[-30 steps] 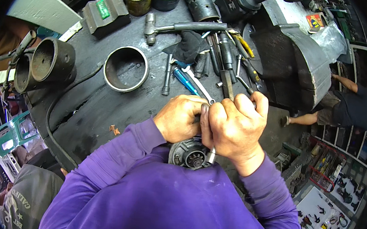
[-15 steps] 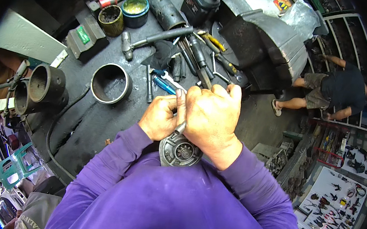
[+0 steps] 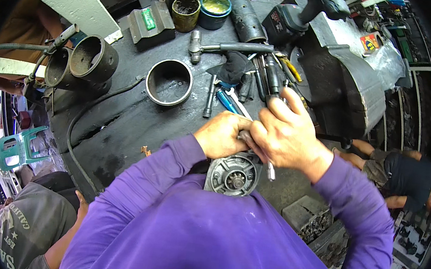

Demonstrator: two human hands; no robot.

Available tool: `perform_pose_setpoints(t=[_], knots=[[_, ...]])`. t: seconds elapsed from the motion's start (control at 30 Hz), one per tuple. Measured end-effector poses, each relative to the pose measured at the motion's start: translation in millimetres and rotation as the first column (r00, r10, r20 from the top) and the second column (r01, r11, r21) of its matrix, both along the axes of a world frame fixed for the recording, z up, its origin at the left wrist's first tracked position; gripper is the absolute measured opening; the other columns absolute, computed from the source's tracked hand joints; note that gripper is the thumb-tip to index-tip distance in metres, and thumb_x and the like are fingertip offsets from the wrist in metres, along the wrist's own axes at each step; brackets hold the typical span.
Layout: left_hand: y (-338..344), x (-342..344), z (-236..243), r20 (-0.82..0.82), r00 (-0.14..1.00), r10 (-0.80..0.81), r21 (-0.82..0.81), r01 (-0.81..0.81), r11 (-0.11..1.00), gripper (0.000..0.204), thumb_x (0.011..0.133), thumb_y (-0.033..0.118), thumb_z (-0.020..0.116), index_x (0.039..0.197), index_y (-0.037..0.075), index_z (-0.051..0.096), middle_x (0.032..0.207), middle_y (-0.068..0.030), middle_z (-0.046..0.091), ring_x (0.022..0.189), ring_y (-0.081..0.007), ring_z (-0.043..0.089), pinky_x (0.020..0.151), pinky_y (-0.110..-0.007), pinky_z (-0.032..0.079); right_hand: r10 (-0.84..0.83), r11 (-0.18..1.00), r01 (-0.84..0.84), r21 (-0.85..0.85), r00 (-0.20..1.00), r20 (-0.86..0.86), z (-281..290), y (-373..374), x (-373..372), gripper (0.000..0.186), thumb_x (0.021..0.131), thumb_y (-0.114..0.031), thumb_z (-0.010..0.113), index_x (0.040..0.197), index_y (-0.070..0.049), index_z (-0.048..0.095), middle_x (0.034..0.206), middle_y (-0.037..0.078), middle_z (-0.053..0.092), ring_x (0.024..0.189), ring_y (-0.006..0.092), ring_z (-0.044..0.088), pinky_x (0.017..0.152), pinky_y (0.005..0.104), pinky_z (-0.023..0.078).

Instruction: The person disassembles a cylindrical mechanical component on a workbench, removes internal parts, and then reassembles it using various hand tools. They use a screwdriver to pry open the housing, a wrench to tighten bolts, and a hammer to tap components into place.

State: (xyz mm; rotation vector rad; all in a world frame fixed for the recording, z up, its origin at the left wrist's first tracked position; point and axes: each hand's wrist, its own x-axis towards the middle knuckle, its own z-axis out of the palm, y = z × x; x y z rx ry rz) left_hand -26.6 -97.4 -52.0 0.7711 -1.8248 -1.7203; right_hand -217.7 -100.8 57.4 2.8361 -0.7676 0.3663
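A round grey metal housing [image 3: 220, 179] with a toothed pinion gear [image 3: 236, 181] in its middle, like a starter motor's nose end, stands against my torso. My left hand [image 3: 221, 136] is closed just above its upper edge; what those fingers grip is hidden. Beside it, my right hand [image 3: 294, 137] is curled round a slim metal tool [image 3: 271, 172], whose shiny tip sticks out below the fist. The fingers of both hands meet over the housing. Beyond them on the bench lie a blue-handled tool [image 3: 226, 102] and a dark socket-like bar [image 3: 210, 96].
An open metal ring [image 3: 149, 86] stands on the bench, with a hammer [image 3: 235, 47], a grease tub [image 3: 215, 11] and a cordless tool [image 3: 285, 23] farther back. Left are dark cylinders [image 3: 95, 58] and a cable [image 3: 71, 130]. One person [image 3: 33, 220] sits lower left; another [image 3: 405, 178] bends at right.
My view has shifted, so the bench things sit farther right and higher. My right hand has turned and moved right of the left, baring the tool's shiny tip. The housing shows more fully.
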Motion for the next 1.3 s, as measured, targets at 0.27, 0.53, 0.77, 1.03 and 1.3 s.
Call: perform_pose_setpoints(t=[0.27, 0.53, 0.77, 1.03, 1.3], knots=[[6, -2, -12, -0.083, 0.992, 0.091, -0.220, -0.107, 0.970, 0.015, 0.085, 0.009, 0.077, 0.097, 0.001, 0.074, 0.096, -0.0169, 0.078, 0.089, -0.0388, 0.076, 0.082, -0.044, 0.061, -0.314, 0.947, 0.311, 0.085, 0.949, 0.029, -9, 19, 16, 0.022, 0.069, -0.030, 0.071, 0.065, -0.012, 0.059, 0.061, 0.003, 0.054, 0.075, 0.0231, 0.055, 0.086, 0.0461, 0.046], [1, -3, -4, -0.049, 0.995, 0.092, -0.199, -0.100, 0.975, 0.021, 0.083, 0.011, 0.078, 0.103, 0.002, 0.076, 0.092, -0.0182, 0.076, 0.088, -0.0408, 0.076, 0.079, -0.046, 0.060, -0.449, 0.893, 0.448, 0.038, 0.893, 0.033, -8, 25, 19, 0.023, 0.074, -0.024, 0.074, 0.064, -0.014, 0.056, 0.061, 0.002, 0.054, 0.072, 0.0228, 0.054, 0.076, 0.0458, 0.043], [3, -6, -12, -0.098, 0.990, 0.103, -0.235, -0.124, 0.964, 0.022, 0.087, 0.014, 0.078, 0.105, 0.002, 0.077, 0.098, -0.0212, 0.077, 0.090, -0.0419, 0.076, 0.081, -0.045, 0.060, -0.651, 0.754, 0.654, -0.058, 0.756, 0.069, -11, 39, 33, 0.029, 0.088, -0.021, 0.074, 0.068, -0.014, 0.055, 0.061, 0.004, 0.056, 0.065, 0.0251, 0.055, 0.075, 0.0474, 0.040], [-4, 1, 7, -0.041, 0.999, -0.008, -0.239, -0.002, 0.971, 0.018, 0.095, 0.024, 0.079, 0.102, 0.008, 0.082, 0.096, -0.0141, 0.080, 0.091, -0.0349, 0.078, 0.083, -0.043, 0.061, -0.514, 0.858, 0.514, 0.029, 0.857, 0.034, -1, 41, 6, 0.033, 0.091, -0.033, 0.079, 0.073, -0.013, 0.060, 0.068, 0.006, 0.061, 0.071, 0.0261, 0.057, 0.076, 0.0454, 0.041], [-5, -3, -18, 0.083, 0.996, -0.023, -0.252, 0.043, 0.967, 0.025, 0.088, 0.014, 0.083, 0.112, 0.008, 0.081, 0.106, -0.0180, 0.082, 0.105, -0.0354, 0.079, 0.092, -0.043, 0.060, 0.409, 0.908, -0.402, 0.117, 0.911, -0.046, 1, -13, -22, 0.022, 0.076, -0.036, 0.066, 0.080, -0.014, 0.063, 0.095, 0.004, 0.064, 0.099, 0.0243, 0.063, 0.105, 0.0522, 0.051]])
